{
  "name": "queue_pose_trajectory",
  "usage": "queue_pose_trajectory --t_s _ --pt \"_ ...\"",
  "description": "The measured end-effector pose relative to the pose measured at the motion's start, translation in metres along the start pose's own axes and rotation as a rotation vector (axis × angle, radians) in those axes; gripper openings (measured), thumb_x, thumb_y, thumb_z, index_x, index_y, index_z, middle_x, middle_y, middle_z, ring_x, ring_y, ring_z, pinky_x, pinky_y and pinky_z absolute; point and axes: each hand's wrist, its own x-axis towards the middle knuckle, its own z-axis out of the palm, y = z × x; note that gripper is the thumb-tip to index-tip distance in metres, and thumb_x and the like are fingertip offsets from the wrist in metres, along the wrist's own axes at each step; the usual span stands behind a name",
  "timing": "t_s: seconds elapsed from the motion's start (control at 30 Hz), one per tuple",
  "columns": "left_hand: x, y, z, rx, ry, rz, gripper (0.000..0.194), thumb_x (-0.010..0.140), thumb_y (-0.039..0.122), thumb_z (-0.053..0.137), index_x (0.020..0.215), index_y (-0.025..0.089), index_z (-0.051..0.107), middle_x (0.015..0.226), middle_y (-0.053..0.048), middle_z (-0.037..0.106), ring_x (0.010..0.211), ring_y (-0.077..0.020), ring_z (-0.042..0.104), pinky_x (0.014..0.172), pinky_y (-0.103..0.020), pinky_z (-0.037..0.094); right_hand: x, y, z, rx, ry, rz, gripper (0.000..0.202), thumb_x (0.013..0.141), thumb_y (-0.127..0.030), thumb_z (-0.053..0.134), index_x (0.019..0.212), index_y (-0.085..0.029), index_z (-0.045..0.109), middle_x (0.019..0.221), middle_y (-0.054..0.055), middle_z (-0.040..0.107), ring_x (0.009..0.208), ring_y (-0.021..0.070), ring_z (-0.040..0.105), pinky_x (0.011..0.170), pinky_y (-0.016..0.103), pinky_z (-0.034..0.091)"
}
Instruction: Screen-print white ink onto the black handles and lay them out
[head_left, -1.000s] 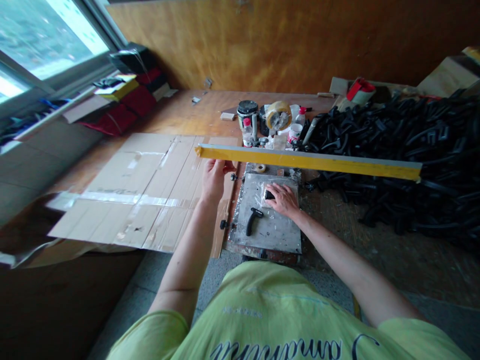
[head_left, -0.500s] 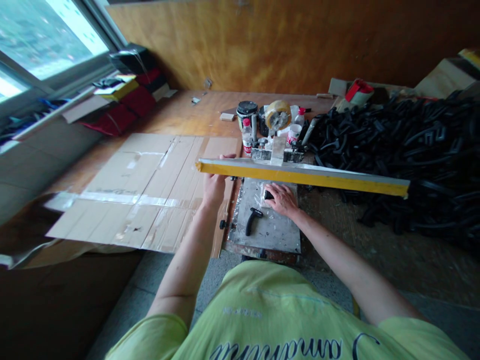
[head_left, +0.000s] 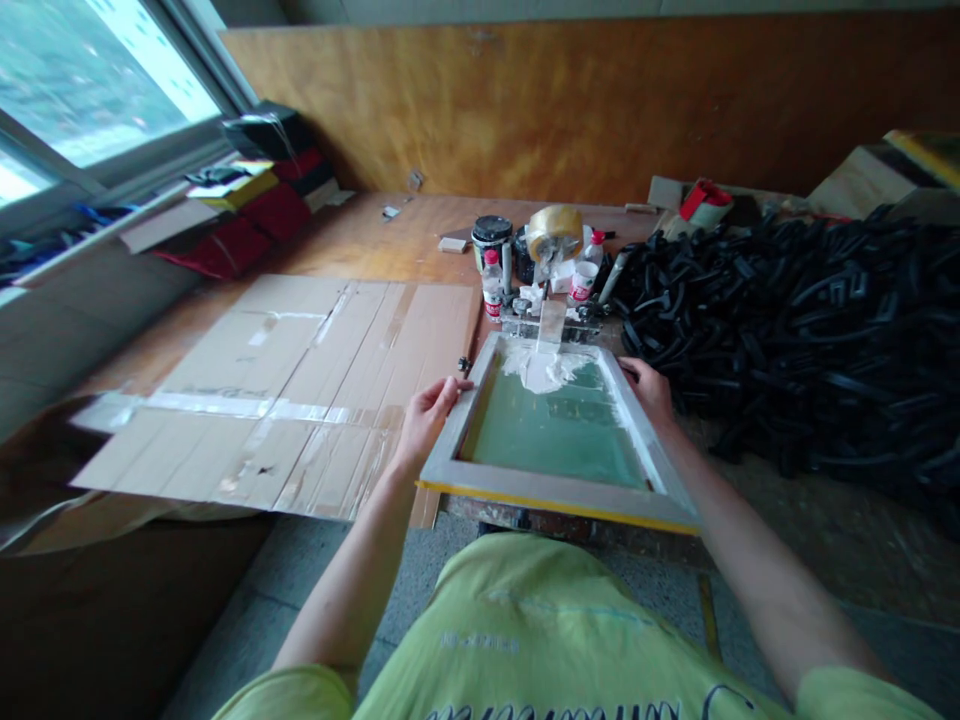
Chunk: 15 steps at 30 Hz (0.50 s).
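A screen-printing frame (head_left: 525,480) lies lowered over the work plate, its greenish mesh (head_left: 555,430) facing up and its front edge taped yellow. White paste (head_left: 544,368) is smeared over the far end of the mesh, below a pale flat bracket (head_left: 551,322). My left hand (head_left: 429,418) grips the frame's left side, thumb near the edge. On the opposite side, my right hand (head_left: 649,388) is closed on the right rail near the far corner. The plate and the black parts seen on it before are hidden beneath the frame.
Flattened cardboard (head_left: 292,400) covers the left of the table. A large heap of black parts (head_left: 810,330) fills the right. Behind the frame stand a tape roll (head_left: 553,232), a dark-lidded tub (head_left: 492,235), a red-capped bottle (head_left: 492,285) and a paper cup (head_left: 583,282).
The frame has swung down from raised to lying over the plate. My right hand has left the black part on the plate and moved to the frame's right side.
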Motion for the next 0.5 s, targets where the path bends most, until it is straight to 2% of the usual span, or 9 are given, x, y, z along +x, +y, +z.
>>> queue_pose_trajectory --t_s 0.03,0.1,0.2,0.27,0.33,0.5 --pt "-0.005 -0.011 -0.003 0.041 -0.034 -0.036 0.048 0.077 0.061 0.062 0.090 0.015 0.071 0.069 -0.001 0.062 0.056 -0.0109 0.051 0.050 -0.021 0.037 0.008 -0.003 -0.005 0.002 0.045 0.001 0.038 0.092 -0.032 0.043 0.123 -0.018 0.060 0.116 0.013 0.067 0.104 0.0264 0.064 0.091 0.046 0.051" --pt "-0.011 -0.034 -0.007 0.113 -0.091 -0.080 0.045 0.075 0.058 0.065 0.093 0.017 0.069 0.066 0.001 0.059 0.056 -0.0108 0.050 0.051 -0.021 0.036 0.027 -0.021 -0.008 -0.025 0.109 -0.089 0.040 0.089 -0.031 0.051 0.126 -0.017 0.058 0.130 0.014 0.059 0.116 0.0273 0.057 0.098 0.045 0.048" --pt "-0.013 -0.064 -0.008 0.241 -0.107 -0.087 0.048 0.076 0.051 0.065 0.113 0.021 0.063 0.061 0.005 0.054 0.053 -0.0100 0.046 0.050 -0.020 0.033 0.052 -0.063 0.002 -0.122 0.065 -0.294 0.053 0.083 -0.027 0.063 0.134 -0.016 0.052 0.144 0.014 0.044 0.130 0.0301 0.043 0.108 0.046 0.038" --pt "-0.011 -0.077 -0.008 0.339 -0.088 -0.072 0.051 0.078 0.048 0.063 0.123 0.023 0.059 0.062 0.005 0.053 0.052 -0.0099 0.045 0.050 -0.020 0.032 0.063 -0.085 0.014 -0.212 -0.014 -0.356 0.052 0.081 -0.023 0.065 0.130 -0.014 0.054 0.136 0.016 0.050 0.126 0.0312 0.045 0.106 0.045 0.038" --pt "-0.008 -0.084 -0.007 0.405 -0.076 -0.071 0.053 0.078 0.045 0.062 0.126 0.025 0.057 0.063 0.005 0.055 0.053 -0.0102 0.046 0.050 -0.020 0.033 0.069 -0.096 0.025 -0.299 -0.078 -0.355 0.042 0.081 -0.021 0.065 0.121 -0.012 0.059 0.123 0.016 0.059 0.117 0.0311 0.051 0.100 0.043 0.042" --pt "-0.004 -0.090 -0.009 0.431 -0.081 -0.089 0.057 0.077 0.042 0.063 0.130 0.025 0.055 0.063 0.005 0.055 0.055 -0.0117 0.047 0.052 -0.021 0.035 0.066 -0.096 0.045 -0.408 -0.267 -0.250 0.016 0.084 -0.022 0.061 0.097 -0.014 0.065 0.096 0.013 0.068 0.093 0.0273 0.060 0.082 0.035 0.045"
